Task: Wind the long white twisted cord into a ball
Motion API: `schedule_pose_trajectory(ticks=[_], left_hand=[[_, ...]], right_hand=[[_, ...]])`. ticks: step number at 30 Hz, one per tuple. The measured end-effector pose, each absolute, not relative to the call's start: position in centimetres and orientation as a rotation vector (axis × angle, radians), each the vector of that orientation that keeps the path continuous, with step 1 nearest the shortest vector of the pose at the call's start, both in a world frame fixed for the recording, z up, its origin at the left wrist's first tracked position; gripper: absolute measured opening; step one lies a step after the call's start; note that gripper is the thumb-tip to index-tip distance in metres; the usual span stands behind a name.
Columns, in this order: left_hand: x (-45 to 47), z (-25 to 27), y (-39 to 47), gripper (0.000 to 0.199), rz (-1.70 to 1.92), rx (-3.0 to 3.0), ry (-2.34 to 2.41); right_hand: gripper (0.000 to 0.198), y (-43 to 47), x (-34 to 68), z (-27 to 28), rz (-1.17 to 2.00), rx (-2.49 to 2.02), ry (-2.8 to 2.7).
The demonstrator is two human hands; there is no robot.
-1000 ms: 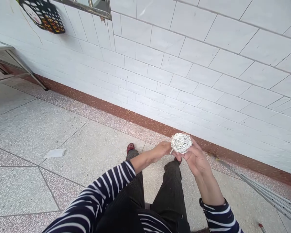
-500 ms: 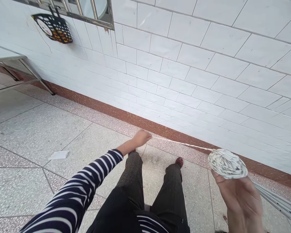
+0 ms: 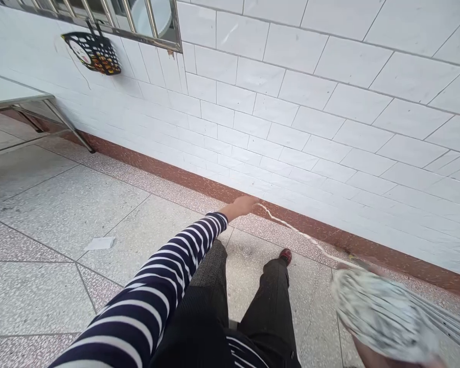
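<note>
My left hand (image 3: 243, 205) reaches forward over the red skirting at the wall's foot. Its fingers are closed on the end of a white cord (image 3: 291, 226). That cord runs slightly slack, sagging to the right, toward a thick ball of white-and-grey cord (image 3: 383, 306) at the lower right. My right hand (image 3: 370, 352) is wrapped round the ball from below and is mostly hidden by it. Both the ball and this hand are smeared by motion. On the floor between my feet lies a small ball of whitish strands (image 3: 246, 251).
A white tiled wall (image 3: 268, 128) rises ahead. A black basket (image 3: 94, 53) hangs from the window bars at upper left, with a metal-legged table (image 3: 19, 92) below it. A white paper (image 3: 100, 243) lies on the speckled floor. Pale metal bars (image 3: 450, 324) stretch along the right.
My left hand has moved right and forward, and the cord has gone from taut to sagging. My right hand has turned and lowered the ball, which now appears larger and blurred.
</note>
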State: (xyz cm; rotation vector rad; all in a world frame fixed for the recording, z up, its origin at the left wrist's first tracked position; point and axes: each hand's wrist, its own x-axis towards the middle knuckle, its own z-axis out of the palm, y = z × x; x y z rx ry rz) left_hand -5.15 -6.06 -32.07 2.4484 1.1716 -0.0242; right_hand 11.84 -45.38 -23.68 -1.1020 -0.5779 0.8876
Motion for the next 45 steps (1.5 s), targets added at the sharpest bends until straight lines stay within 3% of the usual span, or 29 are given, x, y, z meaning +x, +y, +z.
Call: schedule_pose_trajectory(ticks=[3, 6, 12, 20, 23, 27, 36, 45], left_hand=[[-4.0, -34.3, -12.0, 0.047, 0.082, 2.282, 0.931], [-3.6, -35.3, -18.6, 0.036, 0.386, 1.889, 0.599], [-6.1, -36.0, -26.4, 0.035, 0.428, 1.441, 0.400], [-11.6, -36.0, -27.2, 0.027, 0.286, 2.313, 0.511], [-11.7, -33.7, -26.2, 0.028, 0.389, 2.635, 0.434], [-10.9, -31.9, -23.5, 0.023, 0.475, 2.855, 0.374], [-10.3, -36.4, -22.8, 0.022, 0.418, 2.449, 0.470], [-10.0, -39.7, -27.1, 0.026, 0.283, 2.123, 0.577]], right_hand=[[0.069, -40.5, 8.7, -23.4, 1.100, -1.144, -0.478], [0.052, -36.9, 7.0, -24.7, 1.257, -1.177, -0.424], [0.050, -35.0, 8.2, -26.6, 1.259, -1.252, -0.537], [0.049, -32.6, 9.6, -30.1, 0.725, -1.758, -0.944], [0.049, -32.1, 9.0, -33.1, 0.746, -1.763, -0.924], [0.052, -33.2, 6.6, -35.7, 1.009, -1.650, -0.905], [0.046, -37.2, 4.2, -34.0, 1.467, -1.316, -0.657], [0.050, -37.6, 6.7, -31.3, 1.273, -1.326, -0.446]])
